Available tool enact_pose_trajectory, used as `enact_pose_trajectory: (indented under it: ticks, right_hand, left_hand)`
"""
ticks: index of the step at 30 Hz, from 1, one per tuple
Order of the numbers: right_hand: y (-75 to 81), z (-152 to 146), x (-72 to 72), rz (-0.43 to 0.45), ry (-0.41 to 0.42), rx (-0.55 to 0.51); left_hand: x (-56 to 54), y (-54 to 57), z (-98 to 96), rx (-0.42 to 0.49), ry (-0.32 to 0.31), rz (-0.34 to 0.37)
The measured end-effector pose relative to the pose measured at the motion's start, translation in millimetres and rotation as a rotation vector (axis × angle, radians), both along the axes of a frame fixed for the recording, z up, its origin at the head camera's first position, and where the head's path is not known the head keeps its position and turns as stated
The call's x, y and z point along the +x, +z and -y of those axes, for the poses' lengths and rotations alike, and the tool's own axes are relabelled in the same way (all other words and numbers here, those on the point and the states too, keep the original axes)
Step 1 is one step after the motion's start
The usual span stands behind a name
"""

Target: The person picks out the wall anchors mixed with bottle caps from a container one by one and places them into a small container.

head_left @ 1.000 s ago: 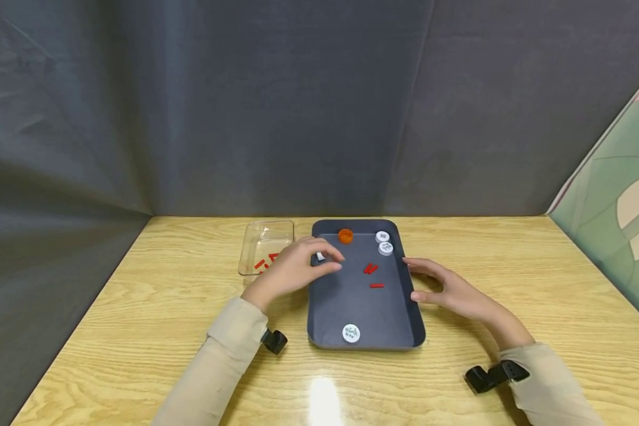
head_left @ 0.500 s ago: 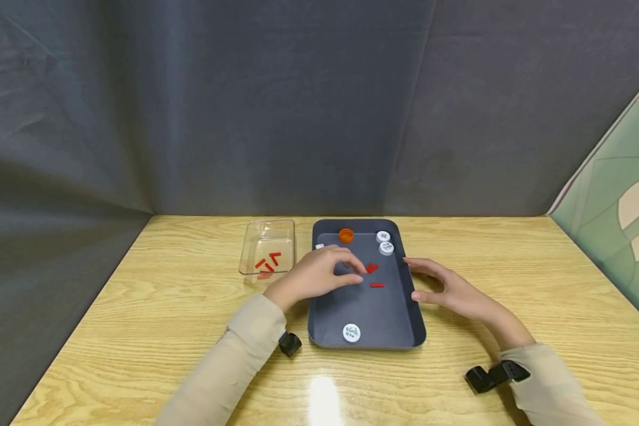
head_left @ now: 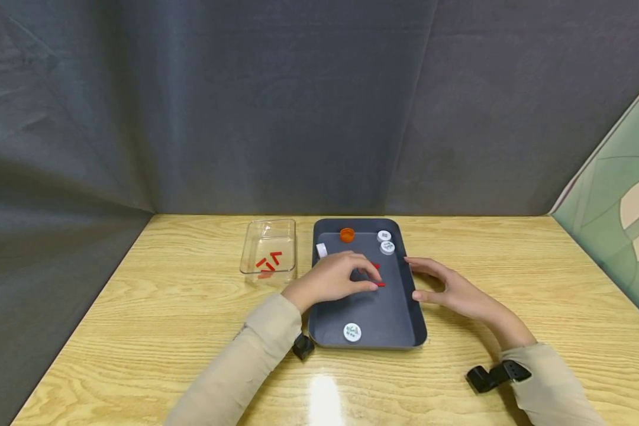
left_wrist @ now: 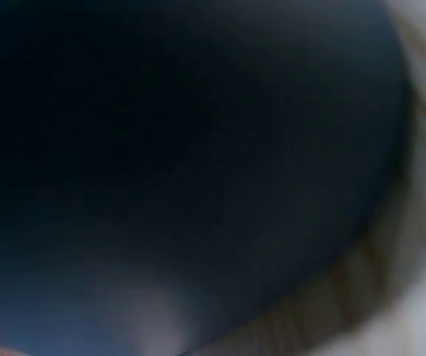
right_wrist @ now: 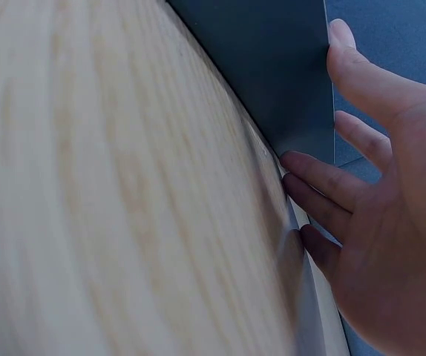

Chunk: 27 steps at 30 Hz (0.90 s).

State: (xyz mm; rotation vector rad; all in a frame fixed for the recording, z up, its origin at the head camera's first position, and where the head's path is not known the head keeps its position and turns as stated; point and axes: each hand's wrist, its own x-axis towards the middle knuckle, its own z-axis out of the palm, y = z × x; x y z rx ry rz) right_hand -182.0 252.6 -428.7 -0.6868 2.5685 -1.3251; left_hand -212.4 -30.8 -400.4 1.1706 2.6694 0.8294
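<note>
My left hand (head_left: 338, 277) reaches over the dark grey tray (head_left: 330, 319), thumb and index finger apart, fingertips right at a small red stick (head_left: 381, 284) on the tray floor. Part of that stick is hidden behind the fingertips. More red pieces (head_left: 376, 266) show just beyond the index finger, mostly covered by the hand. My right hand (head_left: 447, 288) rests at the tray's right side, fingers extended and thumb near the rim. In the right wrist view, the right hand's fingers (right_wrist: 320, 174) lie along the tray's outer wall (right_wrist: 272, 74). Dark blur fills most of the left wrist view.
Left of the tray stands a clear box (head_left: 268, 234) with several red sticks (head_left: 269, 266). Inside the tray are an orange cap (head_left: 347, 235), two white printed caps (head_left: 387, 247) at the far right, another white cap (head_left: 352, 332) near the front and a white piece (head_left: 321, 250) at the left.
My left hand has moved right and slightly down across the tray, from near its left wall to the single red stick. The white piece at the left is uncovered. My right hand stays put.
</note>
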Motion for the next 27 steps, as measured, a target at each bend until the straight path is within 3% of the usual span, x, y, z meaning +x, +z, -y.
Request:
enact_pose_trajectory:
  ticks: [13, 20, 27]
  right_hand:
    - [-0.7, 0, -0.3, 0.013, 0.003, -0.027]
    - [0.1, 0, -0.6, 0.003, 0.007, -0.030]
    - [-0.9, 0, -1.1, 0.012, 0.000, -0.015]
  left_hand:
    - [-1.6, -9.8, -8.9, -0.053, 0.016, -0.045]
    - [-3.6, -13.9, -11.9, -0.042, 0.050, -0.066]
    - [-5.7, -19.2, -17.6, -0.118, 0.104, -0.072]
